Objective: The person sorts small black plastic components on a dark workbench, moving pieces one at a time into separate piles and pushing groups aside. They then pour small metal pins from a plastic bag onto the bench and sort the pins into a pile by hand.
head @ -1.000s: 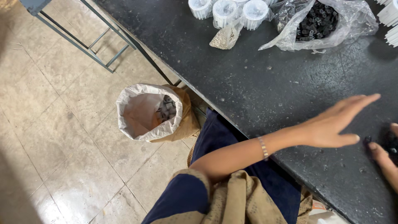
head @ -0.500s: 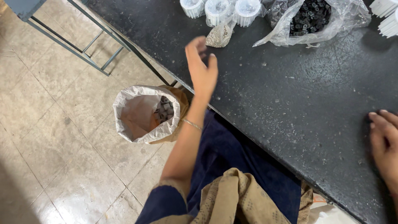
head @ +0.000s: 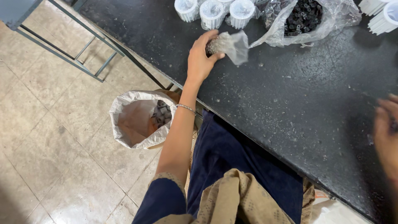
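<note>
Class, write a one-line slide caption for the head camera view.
Left hand grips a small clear plastic pouch on a black worktable, near white ribbed cups.

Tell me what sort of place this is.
Probably a small workshop or assembly bench. A dark worktable holds white ribbed plastic parts and a clear bag of small black pieces; a sack stands on the tiled floor. The left hand grips a small clear pouch.

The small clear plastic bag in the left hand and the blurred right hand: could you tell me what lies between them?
Only bare dark tabletop, in the head view.
</note>
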`<action>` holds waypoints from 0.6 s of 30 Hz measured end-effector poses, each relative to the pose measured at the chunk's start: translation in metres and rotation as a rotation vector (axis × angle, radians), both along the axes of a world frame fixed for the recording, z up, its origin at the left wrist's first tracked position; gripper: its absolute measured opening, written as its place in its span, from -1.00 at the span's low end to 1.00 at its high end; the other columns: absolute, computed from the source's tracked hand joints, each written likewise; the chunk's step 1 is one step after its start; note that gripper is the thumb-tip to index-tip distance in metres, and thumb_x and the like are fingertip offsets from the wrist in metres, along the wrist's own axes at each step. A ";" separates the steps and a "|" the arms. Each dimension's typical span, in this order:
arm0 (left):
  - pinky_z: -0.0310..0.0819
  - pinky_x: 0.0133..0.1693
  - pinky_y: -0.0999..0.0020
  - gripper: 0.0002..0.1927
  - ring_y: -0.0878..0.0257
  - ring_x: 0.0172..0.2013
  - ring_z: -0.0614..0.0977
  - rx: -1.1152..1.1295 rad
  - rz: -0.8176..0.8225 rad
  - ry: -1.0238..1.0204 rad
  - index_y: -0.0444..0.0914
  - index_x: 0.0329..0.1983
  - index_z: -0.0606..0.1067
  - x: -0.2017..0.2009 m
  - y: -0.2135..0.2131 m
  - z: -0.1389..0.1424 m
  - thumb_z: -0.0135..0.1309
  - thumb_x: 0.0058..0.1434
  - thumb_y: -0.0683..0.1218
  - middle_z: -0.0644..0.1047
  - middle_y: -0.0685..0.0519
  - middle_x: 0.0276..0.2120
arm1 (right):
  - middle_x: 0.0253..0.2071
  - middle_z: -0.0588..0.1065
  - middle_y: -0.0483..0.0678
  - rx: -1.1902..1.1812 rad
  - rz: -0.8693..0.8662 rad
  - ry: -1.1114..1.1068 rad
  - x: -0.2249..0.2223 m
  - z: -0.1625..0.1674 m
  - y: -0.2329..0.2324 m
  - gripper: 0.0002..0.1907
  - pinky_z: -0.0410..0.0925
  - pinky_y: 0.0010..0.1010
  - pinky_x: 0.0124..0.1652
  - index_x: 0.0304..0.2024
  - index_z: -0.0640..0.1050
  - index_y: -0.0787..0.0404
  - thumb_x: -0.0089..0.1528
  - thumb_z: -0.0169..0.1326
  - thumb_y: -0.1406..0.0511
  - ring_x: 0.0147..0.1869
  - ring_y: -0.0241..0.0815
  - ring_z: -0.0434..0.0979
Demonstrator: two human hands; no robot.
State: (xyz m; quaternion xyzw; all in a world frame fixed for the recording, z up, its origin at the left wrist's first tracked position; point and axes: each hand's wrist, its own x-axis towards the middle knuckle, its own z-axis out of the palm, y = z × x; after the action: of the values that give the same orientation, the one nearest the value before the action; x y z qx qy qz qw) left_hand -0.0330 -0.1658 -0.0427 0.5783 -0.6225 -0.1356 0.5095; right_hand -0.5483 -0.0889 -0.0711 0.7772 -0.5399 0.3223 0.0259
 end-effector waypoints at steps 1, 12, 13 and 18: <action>0.50 0.12 0.23 -0.32 0.06 0.09 0.61 0.019 0.001 -0.011 -0.18 0.18 0.48 -0.003 0.005 0.003 0.43 -0.07 -0.21 0.60 0.03 0.04 | 0.15 0.49 0.10 -0.036 0.043 0.021 0.022 0.020 0.004 -0.90 0.37 -0.35 0.27 0.07 0.53 0.30 0.56 0.02 0.39 0.24 -0.01 0.51; 0.48 0.04 0.23 -0.44 0.05 0.01 0.59 -0.013 -0.002 -0.065 -0.18 0.06 0.55 -0.046 0.048 0.013 0.43 -0.06 -0.18 0.58 0.05 -0.01 | -0.15 0.56 0.03 0.168 0.369 -0.333 0.224 0.093 -0.036 -0.85 0.44 -0.35 -0.20 -0.04 0.63 0.22 0.36 0.14 0.46 -0.20 -0.07 0.62; 0.48 0.04 0.24 -0.43 0.05 0.01 0.59 -0.012 -0.006 -0.064 -0.17 0.07 0.55 -0.048 0.050 0.013 0.43 -0.06 -0.18 0.58 0.05 -0.01 | -0.17 0.56 0.03 0.200 0.396 -0.355 0.227 0.088 -0.039 -0.84 0.44 -0.34 -0.22 -0.04 0.63 0.23 0.34 0.14 0.47 -0.23 -0.07 0.61; 0.48 0.05 0.24 -0.39 0.05 0.02 0.59 -0.035 -0.014 -0.085 -0.17 0.10 0.53 -0.048 0.055 0.016 0.45 -0.08 -0.15 0.57 0.05 0.02 | -0.09 0.56 0.09 0.186 0.439 -0.271 0.240 0.069 -0.048 -0.72 0.42 -0.27 -0.22 -0.02 0.64 0.25 0.26 0.09 0.56 -0.23 0.04 0.59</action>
State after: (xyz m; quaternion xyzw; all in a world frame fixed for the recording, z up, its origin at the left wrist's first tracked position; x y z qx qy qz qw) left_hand -0.0815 -0.1111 -0.0266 0.5702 -0.6499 -0.1035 0.4918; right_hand -0.3087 -0.1370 -0.0019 0.8244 -0.3844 0.3702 -0.1886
